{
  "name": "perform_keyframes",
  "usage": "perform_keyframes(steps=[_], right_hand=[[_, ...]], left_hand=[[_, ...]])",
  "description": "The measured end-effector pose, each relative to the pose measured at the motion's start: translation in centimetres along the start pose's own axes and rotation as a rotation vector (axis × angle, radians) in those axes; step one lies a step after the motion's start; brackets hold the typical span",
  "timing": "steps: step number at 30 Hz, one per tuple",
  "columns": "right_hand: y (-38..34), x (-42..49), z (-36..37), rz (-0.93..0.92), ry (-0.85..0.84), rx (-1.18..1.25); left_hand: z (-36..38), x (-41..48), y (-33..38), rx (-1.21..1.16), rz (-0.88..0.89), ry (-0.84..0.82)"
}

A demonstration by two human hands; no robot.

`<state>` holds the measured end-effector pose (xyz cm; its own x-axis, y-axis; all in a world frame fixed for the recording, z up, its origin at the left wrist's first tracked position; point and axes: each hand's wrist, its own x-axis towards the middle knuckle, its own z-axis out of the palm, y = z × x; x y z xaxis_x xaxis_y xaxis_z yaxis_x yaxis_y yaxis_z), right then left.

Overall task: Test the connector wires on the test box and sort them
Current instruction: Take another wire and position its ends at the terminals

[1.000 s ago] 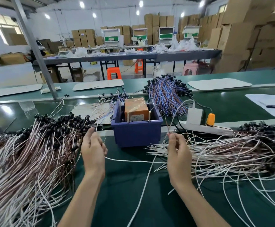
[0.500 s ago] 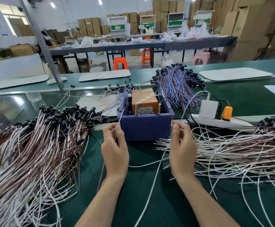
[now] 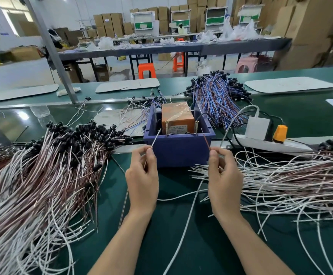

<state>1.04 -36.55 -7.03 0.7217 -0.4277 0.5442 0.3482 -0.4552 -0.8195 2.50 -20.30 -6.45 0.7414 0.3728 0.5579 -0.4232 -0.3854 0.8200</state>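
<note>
Your left hand point(image 3: 141, 179) pinches a thin white lead point(image 3: 155, 136) between thumb and forefinger. Its tip angles up toward the left one of two upright metal screw posts point(image 3: 166, 128) on the tape-wrapped orange test box point(image 3: 176, 116). Your right hand point(image 3: 224, 179) pinches a thin reddish-brown lead point(image 3: 205, 138) the same way, aimed at the right post point(image 3: 197, 127). Neither tip touches a post yet. Both hang just short, over the front wall of the dark blue plastic bin point(image 3: 178, 153) that holds the box.

The free lengths look long and limp, so a tip may bend against the bin wall or skid off a post and give you a false fail. Let the two tips meet and the reading probably means nothing. The sprawling heap of loose white wires point(image 3: 280, 175) lies just beside your right wrist, so a strand could snag as you lift away. Watch too that this wire doesn't end up in the wrong pile, such as the heap of black-capped wires point(image 3: 42, 165) on your left.
</note>
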Motion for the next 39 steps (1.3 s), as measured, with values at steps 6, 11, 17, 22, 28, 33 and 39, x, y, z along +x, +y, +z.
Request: perform_keyframes(steps=[6,11,17,22,28,33,39], right_hand=[[0.09,0.05,-0.03,0.003,-0.005,-0.008],[0.04,0.03,-0.06,0.009,-0.019,-0.002],[-0.01,-0.09,-0.13,0.029,-0.032,0.01],[-0.02,-0.07,-0.17,0.032,-0.031,0.006],[0.03,0.0,-0.15,0.035,-0.036,0.009],[-0.11,-0.06,-0.21,0.038,-0.04,0.011],[-0.01,-0.13,-0.23,0.049,-0.045,0.002]], left_hand=[[0.01,-0.03,0.05,-0.006,-0.01,-0.012],[-0.02,-0.02,-0.03,-0.006,0.001,-0.014],[0.04,-0.01,-0.29,-0.009,-0.006,-0.005],[0.09,-0.02,-0.25,-0.016,-0.011,-0.002],[0.07,-0.02,-0.39,-0.014,-0.007,-0.005],[0.08,-0.04,-0.32,-0.01,-0.002,-0.009],[0.09,-0.07,-0.25,-0.01,0.0,-0.01]])
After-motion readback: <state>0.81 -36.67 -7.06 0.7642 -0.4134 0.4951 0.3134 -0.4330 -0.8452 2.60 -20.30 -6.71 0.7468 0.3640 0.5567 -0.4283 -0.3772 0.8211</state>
